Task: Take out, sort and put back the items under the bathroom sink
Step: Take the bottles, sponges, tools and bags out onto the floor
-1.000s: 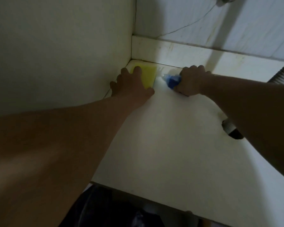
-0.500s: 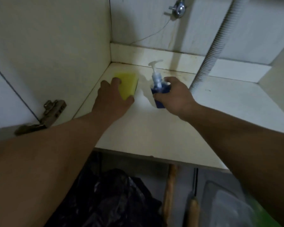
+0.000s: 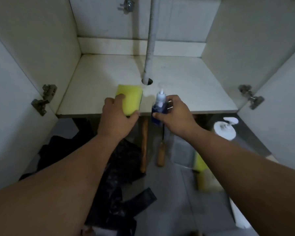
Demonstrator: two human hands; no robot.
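Note:
My left hand [image 3: 117, 116] grips a yellow sponge [image 3: 130, 100] with a dark green underside, held at the front edge of the cabinet floor [image 3: 99, 77]. My right hand [image 3: 174, 111] grips a small blue pump bottle [image 3: 158, 108] with a white pump head, also at the front edge, just right of the sponge. Both items are upright in my fingers and partly covered by them.
A corrugated drain hose [image 3: 150, 40] drops through a hole mid-floor. Open cabinet doors with hinges [image 3: 44, 99] [image 3: 250, 97] flank the opening. On the tiled floor lie black plastic bags [image 3: 119, 181], two wooden handles [image 3: 144, 143], a white pump bottle [image 3: 226, 127] and a yellow-green item [image 3: 201, 166].
Both hands drew the sponge and the blue bottle from the back left corner of the cabinet out to its front edge. The view pulled back and now shows the bathroom floor.

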